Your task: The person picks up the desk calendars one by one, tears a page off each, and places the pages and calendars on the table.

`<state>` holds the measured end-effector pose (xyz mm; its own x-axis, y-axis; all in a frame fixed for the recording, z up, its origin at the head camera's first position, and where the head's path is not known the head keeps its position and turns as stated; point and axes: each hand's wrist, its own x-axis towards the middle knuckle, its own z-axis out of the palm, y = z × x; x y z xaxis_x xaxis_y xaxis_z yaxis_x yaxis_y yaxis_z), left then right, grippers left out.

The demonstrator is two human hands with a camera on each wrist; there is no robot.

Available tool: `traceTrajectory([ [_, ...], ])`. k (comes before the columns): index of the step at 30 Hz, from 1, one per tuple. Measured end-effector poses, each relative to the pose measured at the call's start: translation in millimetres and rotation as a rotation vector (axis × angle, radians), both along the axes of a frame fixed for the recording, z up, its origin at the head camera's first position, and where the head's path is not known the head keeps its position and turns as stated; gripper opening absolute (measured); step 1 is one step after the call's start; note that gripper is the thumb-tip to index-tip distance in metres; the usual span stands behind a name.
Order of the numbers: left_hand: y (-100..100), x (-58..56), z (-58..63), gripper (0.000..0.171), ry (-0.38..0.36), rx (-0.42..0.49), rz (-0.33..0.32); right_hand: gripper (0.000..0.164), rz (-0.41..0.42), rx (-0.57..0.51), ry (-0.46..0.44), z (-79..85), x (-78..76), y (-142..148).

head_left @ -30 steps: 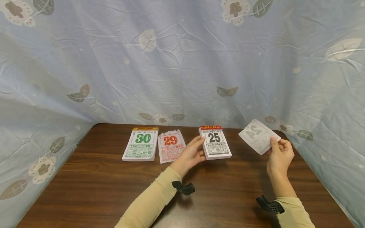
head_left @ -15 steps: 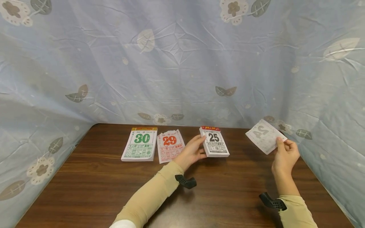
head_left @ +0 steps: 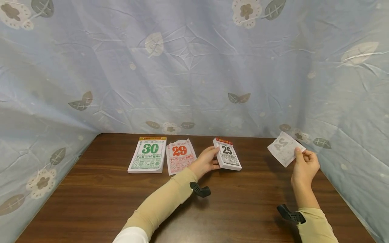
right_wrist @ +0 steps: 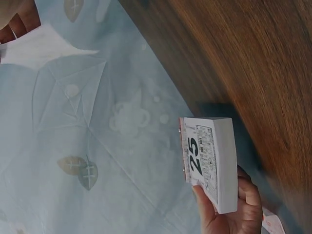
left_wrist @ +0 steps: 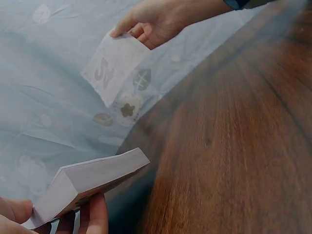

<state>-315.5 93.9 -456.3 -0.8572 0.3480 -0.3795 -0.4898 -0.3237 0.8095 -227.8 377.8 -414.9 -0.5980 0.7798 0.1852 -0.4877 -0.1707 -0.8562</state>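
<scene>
My left hand (head_left: 207, 162) grips the left side of a thick tear-off calendar (head_left: 228, 156) with a red top band and a black 25. In the left wrist view the thumb lies on one face of the calendar (left_wrist: 97, 178) and the fingers curl beneath it. On the right, my right hand (head_left: 305, 167) pinches a torn calendar page (head_left: 284, 148) by one corner between thumb and fingers. Its back faces me, with a mirrored 24 showing through. In the right wrist view the held page (right_wrist: 41, 48) is at the upper left, its print not visible.
A second tear-off calendar (head_left: 149, 155) with a green 30 lies at the left of the brown table (head_left: 100, 202). Beside it lies a loose page (head_left: 180, 157) with a red 29, close to the left forearm. A patterned cloth curtain (head_left: 194, 84) stands behind and around the table.
The right hand has moved a little to the right with the torn page, which has tilted. The calendar in the left hand has turned slightly, its face now narrower in the head view.
</scene>
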Motion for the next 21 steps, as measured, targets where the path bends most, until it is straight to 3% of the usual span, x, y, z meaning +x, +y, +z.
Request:
traceTrajectory([
  [7, 0, -5.1, 2.1, 0.042, 0.008, -0.056, -0.011, 0.017, -0.024, 0.089, -0.054, -5.5, -2.3, 4],
  [12, 2, -10.1, 2.8, 0.044, 0.006, -0.076, -0.014, 0.016, -0.033, 0.231, -0.235, -9.4, -0.7, 8],
  [17, 5, -13.1, 3.3, 0.043, -0.029, -0.083, -0.003, 0.015, -0.076, 0.488, -0.441, -13.1, -0.3, 11],
  [21, 6, -13.8, 5.9, 0.042, -0.057, -0.090, 0.009, 0.018, -0.100, 0.615, -0.513, -14.5, -0.5, 12],
])
